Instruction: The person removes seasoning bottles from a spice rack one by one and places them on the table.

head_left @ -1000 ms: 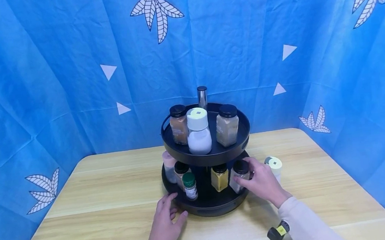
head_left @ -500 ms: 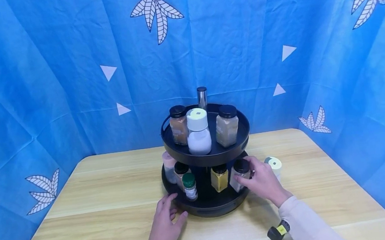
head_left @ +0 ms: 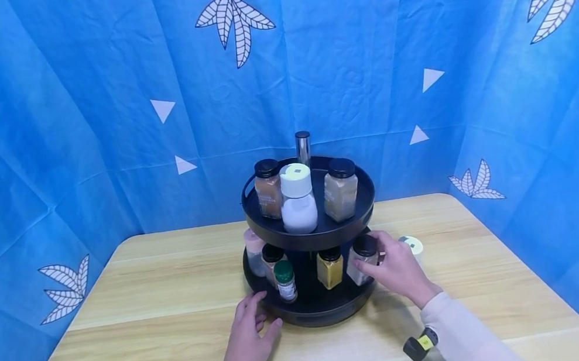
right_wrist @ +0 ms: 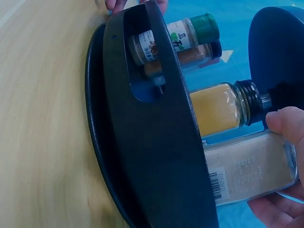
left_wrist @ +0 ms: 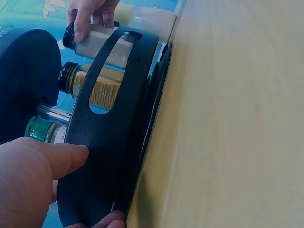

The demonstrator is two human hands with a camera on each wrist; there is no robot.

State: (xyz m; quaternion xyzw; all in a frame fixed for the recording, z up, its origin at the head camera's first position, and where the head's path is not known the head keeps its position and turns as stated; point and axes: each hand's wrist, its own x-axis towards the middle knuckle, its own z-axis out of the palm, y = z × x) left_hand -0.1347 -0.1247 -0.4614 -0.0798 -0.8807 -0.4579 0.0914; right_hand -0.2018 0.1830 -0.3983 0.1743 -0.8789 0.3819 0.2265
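Note:
My right hand (head_left: 396, 266) holds a clear square spice jar (head_left: 358, 264) with a black lid and greyish powder, at the right side of the lower tier of a black two-tier turntable (head_left: 330, 316). In the right wrist view the thumb lies on one side of the jar (right_wrist: 251, 166), fingers on the other. My left hand (head_left: 245, 341) rests against the lower tier's front-left wall with spread fingers. Its thumb (left_wrist: 71, 159) touches that wall in the left wrist view. A yellow spice jar (head_left: 330, 270) and a green-capped bottle (head_left: 286, 284) stand on the same tier.
On the upper tier are an orange-brown jar (head_left: 269, 197), a white shaker (head_left: 298, 206) and a beige jar (head_left: 341, 195). A pink-capped container (head_left: 255, 254) and a black-lidded jar (head_left: 272, 259) stand lower left. Behind my right hand is a pale-lidded container (head_left: 413, 245).
My right hand has shifted slightly to the right with the grey-powder jar. The left hand and the turntable look unchanged.

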